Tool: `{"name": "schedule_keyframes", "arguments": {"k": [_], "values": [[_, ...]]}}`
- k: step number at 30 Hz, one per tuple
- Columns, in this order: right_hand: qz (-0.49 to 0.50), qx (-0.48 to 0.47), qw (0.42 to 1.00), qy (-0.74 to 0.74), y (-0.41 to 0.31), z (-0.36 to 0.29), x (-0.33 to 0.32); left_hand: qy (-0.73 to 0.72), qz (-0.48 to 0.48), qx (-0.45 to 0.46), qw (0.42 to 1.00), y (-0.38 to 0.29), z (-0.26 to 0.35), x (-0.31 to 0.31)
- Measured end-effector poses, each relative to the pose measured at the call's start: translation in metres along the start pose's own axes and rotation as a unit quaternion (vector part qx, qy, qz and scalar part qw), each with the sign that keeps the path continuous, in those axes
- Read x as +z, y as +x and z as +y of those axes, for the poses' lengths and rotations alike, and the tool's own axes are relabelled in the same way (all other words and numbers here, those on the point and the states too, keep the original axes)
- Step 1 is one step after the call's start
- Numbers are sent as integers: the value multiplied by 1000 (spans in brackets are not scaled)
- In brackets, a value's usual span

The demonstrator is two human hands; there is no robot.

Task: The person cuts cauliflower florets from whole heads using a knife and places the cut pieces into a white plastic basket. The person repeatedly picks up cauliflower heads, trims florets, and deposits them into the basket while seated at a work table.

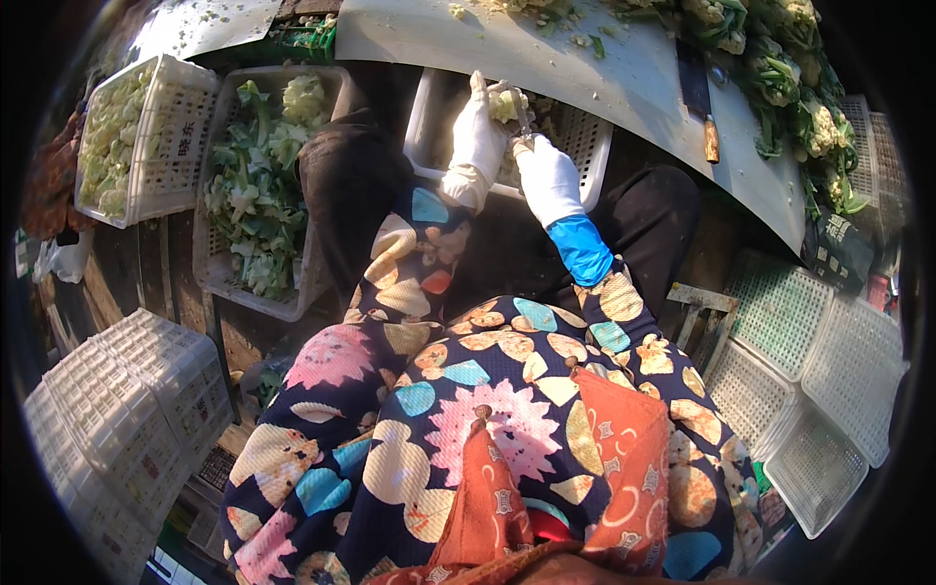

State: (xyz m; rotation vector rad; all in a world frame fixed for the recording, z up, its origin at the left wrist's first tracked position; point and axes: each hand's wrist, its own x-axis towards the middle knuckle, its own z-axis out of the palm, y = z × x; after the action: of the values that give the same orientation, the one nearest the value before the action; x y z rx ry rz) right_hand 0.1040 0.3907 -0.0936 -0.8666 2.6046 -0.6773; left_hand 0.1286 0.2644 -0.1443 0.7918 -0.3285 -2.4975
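Both hands wear white gloves over a white plastic crate (596,157) between the knees. My left hand (475,139) holds a piece of cauliflower (503,106) at its fingertips, thumb or finger raised. My right hand (547,172) is closed on a small metal cutting tool (523,113), whose blade lies against the right side of the cauliflower. A blue cuff covers the right wrist. Pale pieces lie in the crate, partly hidden by the hands; their exact shape is hard to tell.
A metal-topped table (614,80) curves ahead, bearing a cleaver (695,84) and leafy cauliflower heads (775,73). At left stand a crate of florets (131,139) and a crate of leaves (256,197). Stacked crates (131,409) are lower left; more plastic crates (819,468) are at right.
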Motion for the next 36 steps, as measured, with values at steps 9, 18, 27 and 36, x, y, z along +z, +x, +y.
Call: {"name": "schedule_keyframes", "arguments": {"k": [9, 18, 27, 36], "values": [[-49, 34, 998, -16, 0, 6, 15, 216, 53, 111, 969, -16, -11, -1], [-106, 33, 992, 63, 27, 11, 24, 256, 143, 186, 938, -14, -16, -10], [-104, 41, 993, 28, 31, 8, 35, 186, 102, 189, 959, -9, -25, -19], [-81, 134, 970, 184, 72, 35, 0, 294, 48, 164, 940, -8, -8, -18]]}}
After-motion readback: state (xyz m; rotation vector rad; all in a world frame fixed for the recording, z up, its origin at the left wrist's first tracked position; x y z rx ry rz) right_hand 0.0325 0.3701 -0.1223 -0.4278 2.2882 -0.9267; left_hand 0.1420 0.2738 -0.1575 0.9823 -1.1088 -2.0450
